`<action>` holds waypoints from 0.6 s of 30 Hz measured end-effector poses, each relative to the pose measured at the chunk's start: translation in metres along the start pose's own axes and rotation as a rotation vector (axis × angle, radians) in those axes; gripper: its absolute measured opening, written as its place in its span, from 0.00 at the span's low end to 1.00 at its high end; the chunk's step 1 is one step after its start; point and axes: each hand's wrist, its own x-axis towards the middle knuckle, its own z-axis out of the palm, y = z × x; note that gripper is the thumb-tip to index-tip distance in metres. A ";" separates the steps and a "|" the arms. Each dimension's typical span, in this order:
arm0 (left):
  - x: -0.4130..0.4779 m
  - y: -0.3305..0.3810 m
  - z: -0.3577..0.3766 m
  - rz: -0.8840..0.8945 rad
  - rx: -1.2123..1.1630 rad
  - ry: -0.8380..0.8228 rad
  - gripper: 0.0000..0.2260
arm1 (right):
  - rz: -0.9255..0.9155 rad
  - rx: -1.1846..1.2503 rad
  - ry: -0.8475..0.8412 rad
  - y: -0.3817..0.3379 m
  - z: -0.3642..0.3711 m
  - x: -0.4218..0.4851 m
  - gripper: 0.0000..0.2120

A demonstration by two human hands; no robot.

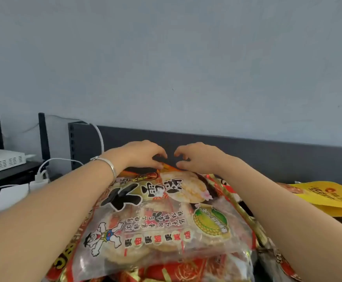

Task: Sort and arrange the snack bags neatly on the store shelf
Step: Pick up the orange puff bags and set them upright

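Observation:
A large clear bag of rice crackers (158,222) with black characters and a cartoon figure lies flat on top of a pile of similar red-and-gold bags (186,271). My left hand (143,155), with a silver bracelet on the wrist, reaches over the bag and pinches its far top edge. My right hand (198,157) pinches the same far edge just to the right. Both forearms stretch along the sides of the bag. A yellow snack bag (324,198) lies at the right.
A dark back panel of the shelf (247,151) runs behind the bags below a grey wall. At the left stand a white device with vents (3,161), black uprights (43,137), white cables and a charger (40,180).

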 end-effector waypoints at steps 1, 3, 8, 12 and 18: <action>0.005 0.003 0.001 -0.004 -0.029 -0.040 0.19 | 0.013 0.012 -0.029 0.004 0.000 0.002 0.20; 0.015 0.008 0.004 -0.001 -0.042 -0.111 0.16 | 0.028 0.033 -0.084 0.014 0.002 0.005 0.20; 0.025 0.017 -0.001 -0.056 0.088 0.119 0.10 | 0.019 0.169 -0.167 0.031 0.001 0.003 0.20; 0.038 0.025 -0.030 -0.094 -0.114 0.426 0.11 | 0.069 0.294 0.020 0.049 -0.006 0.003 0.14; 0.045 0.055 -0.044 -0.089 -0.180 0.512 0.13 | 0.163 0.400 -0.032 0.068 0.006 -0.007 0.12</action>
